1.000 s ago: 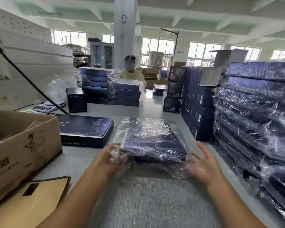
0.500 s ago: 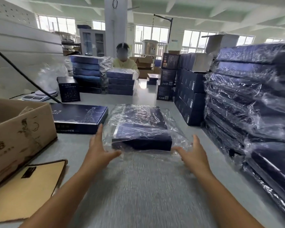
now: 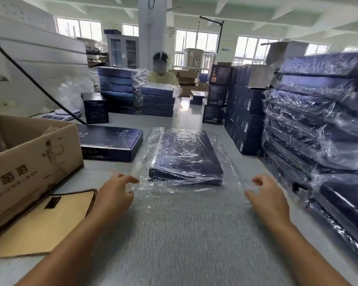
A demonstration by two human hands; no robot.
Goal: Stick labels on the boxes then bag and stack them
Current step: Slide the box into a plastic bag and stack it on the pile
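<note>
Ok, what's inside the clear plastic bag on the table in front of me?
One dark blue flat box lies inside the clear plastic bag. Glare and wrinkles hide any label on it, and its underside is covered.

A packing workshop is showing here: stacks of bagged boxes (image 3: 318, 112) are crowding a long grey table (image 3: 184, 234), a cardboard carton (image 3: 29, 153) is sitting open, and another worker (image 3: 163, 77) is working opposite, before tall windows (image 3: 196, 42).
</note>
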